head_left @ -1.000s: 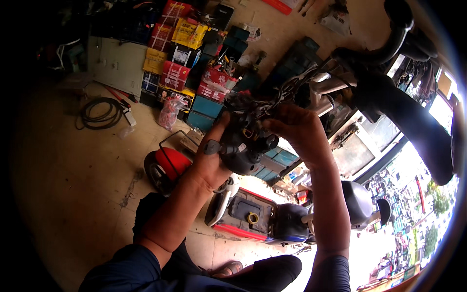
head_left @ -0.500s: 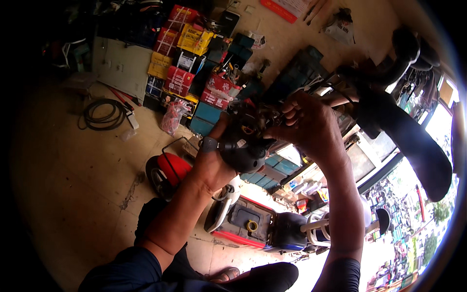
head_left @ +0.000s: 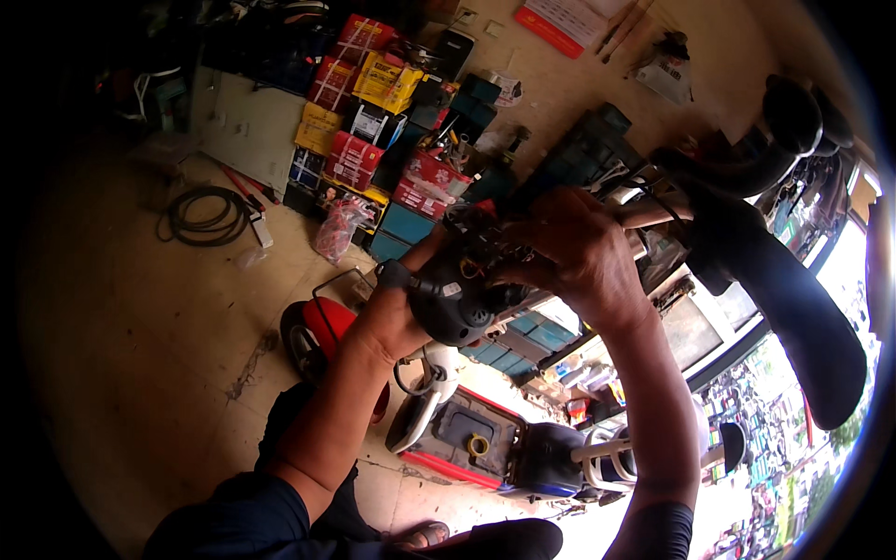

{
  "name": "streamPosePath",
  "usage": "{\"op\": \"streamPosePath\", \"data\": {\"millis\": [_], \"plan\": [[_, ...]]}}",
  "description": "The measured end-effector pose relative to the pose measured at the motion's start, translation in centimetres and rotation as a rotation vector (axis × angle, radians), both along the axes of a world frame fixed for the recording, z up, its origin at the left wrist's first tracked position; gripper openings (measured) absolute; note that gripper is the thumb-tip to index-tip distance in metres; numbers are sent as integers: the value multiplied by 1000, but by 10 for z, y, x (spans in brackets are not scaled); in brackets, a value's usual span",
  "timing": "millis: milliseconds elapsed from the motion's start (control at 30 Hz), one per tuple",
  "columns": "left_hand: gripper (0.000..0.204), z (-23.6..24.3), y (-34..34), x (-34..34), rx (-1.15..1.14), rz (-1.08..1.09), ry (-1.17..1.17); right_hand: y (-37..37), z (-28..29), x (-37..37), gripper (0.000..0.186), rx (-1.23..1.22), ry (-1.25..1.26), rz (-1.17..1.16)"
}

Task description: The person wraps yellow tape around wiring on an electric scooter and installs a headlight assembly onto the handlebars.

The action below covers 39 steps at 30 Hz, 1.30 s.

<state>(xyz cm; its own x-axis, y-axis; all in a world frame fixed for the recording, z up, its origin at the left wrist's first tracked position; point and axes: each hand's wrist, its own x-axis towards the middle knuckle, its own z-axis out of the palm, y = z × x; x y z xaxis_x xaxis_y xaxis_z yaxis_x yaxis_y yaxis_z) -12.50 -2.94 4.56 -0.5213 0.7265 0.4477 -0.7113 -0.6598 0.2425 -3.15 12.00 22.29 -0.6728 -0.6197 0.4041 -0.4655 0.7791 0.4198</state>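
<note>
In the middle of the head view, a black rounded plastic housing [head_left: 453,319] is held up between the two hands, the left hand [head_left: 395,322] wrapped firmly around its side, the right hand [head_left: 593,261] curled over the tangled thin dark wires [head_left: 478,250] at its top, though whether it pinches one cannot be told. A hard tug there could tear a lead loose, or a slack left hold could let the housing twist. Compared with half a second ago, the right hand is bent in closer over the wires.

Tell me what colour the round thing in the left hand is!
Black; the round thing shows best in the head view.
</note>
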Motion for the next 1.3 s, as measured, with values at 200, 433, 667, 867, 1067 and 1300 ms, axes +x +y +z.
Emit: {"op": "streamPosePath", "data": {"millis": [200,433,667,867,1067,1300], "plan": [[54,-9,-4,-11,86,-53,48,0,-7,-22,35,-255,-229,-10],[54,-11,1,-14,113,-17,-63,5,0,-28,39,-401,-561,-50],[49,-2,4,-9,61,63,-44,9,-1,-22,41,-509,-578,32],[47,-7,8,-12,-9,178,-85,10,-5,-23,55,-382,-504,10],[53,-3,3,-6,11,166,-46,7,-1,-20,72,-423,-518,-93],[52,-2,-2,-9,10,164,-60,2,13,-29,82,-214,-572,-348]]}}
